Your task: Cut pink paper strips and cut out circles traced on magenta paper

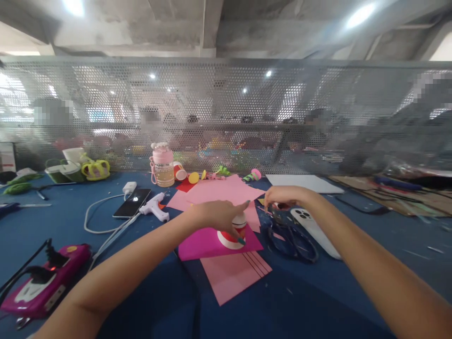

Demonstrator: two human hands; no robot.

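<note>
My left hand grips a red and white cup, its thumb on the near side and fingers over the far side. The cup's wide white rim rests on a magenta sheet. To the right, my right hand bends down with its fingers closed at a small dark round object, whose kind I cannot make out. Just below that hand lie dark blue-handled scissors. Pink sheets lie behind the cup, and another pink sheet with dark lines sticks out in front.
A white phone lies beside my right forearm. Leftward are a white glue gun, a black phone with a cable, and a magenta power strip. A pink bottle stands before the perforated metal divider.
</note>
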